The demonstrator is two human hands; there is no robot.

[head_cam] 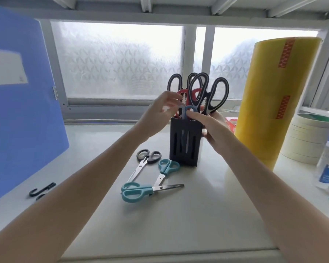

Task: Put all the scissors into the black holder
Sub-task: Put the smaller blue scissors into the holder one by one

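Left hand (164,109) pinches loosely at the blue-handled scissors (188,111) in the black holder (184,143); right hand (212,128) steadies the holder's side. Three scissors lie below-left, nearer the left hand, the closest teal pair (165,170) pointing toward the person.

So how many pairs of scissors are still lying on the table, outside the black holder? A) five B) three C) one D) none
B: three pairs lie flat in front of the black holder: the grey-handled scissors, the small teal scissors and the large teal scissors.
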